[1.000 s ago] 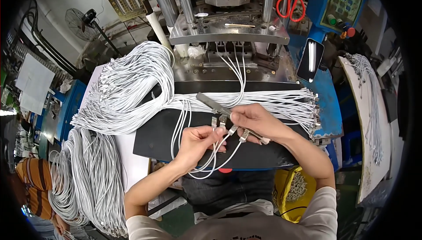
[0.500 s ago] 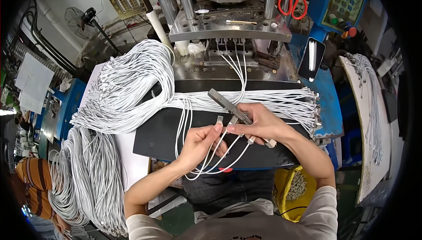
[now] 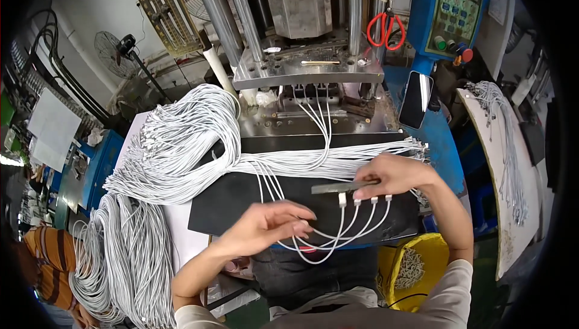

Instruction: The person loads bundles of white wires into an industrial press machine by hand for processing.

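Note:
My right hand grips a dark metal bar-shaped fixture above the black work mat. Along the bar's near side hang several white cables, their connector ends in a row under it. The cables loop down and back to the left, past my left hand. My left hand hovers left of the bar, thumb and fingers apart, with nothing visible gripped. Beyond my hands, a thick bundle of white cables lies across the mat, its connectors at the right end.
A press plate stands at the back, with several cables running from under it. Coiled white cables heap at the left. Right: a phone, red-handled scissors, a control box and a yellow bin. Another person is at lower left.
My left hand has let go of the cable end and drawn down and left. My right hand has moved right with the bar, now turned nearly level, connectors lined up along it.

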`<state>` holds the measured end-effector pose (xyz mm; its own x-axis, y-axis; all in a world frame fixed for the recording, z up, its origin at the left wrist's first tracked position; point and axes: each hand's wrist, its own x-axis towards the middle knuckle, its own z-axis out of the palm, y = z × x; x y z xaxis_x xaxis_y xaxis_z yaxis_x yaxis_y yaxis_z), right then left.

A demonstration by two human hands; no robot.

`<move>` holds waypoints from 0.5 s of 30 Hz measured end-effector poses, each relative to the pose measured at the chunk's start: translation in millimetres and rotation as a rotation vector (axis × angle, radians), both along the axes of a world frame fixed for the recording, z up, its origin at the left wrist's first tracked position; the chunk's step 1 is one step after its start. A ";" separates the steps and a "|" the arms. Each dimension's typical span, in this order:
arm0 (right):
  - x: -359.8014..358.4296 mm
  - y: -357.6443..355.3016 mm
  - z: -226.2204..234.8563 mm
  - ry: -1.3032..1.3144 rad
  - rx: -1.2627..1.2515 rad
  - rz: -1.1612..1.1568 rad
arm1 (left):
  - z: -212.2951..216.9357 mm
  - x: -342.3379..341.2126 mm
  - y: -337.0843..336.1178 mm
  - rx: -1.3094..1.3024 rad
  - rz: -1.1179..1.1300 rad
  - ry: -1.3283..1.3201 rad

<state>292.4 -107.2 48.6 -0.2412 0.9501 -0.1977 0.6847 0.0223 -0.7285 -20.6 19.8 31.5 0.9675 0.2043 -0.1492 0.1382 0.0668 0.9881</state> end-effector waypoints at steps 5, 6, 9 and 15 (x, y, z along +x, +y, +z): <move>41.4 22.8 -6.5 -0.498 0.258 -0.325 | 12.6 101.0 65.7 -0.204 0.412 0.016; 36.4 38.8 -18.6 -0.697 0.261 -0.357 | 1.1 129.0 78.3 -0.332 0.362 0.081; 27.2 51.4 -20.6 -0.863 0.268 -0.339 | -41.2 167.5 108.7 -0.498 0.241 0.108; 59.6 83.1 -37.4 -0.460 0.567 -0.481 | -53.0 143.6 117.3 -0.589 0.262 0.045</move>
<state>352.0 -24.1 11.2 0.1987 0.9131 0.3561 0.9363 -0.0695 -0.3444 123.0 137.1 -21.5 0.8866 0.3047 -0.3481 0.0845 0.6331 0.7694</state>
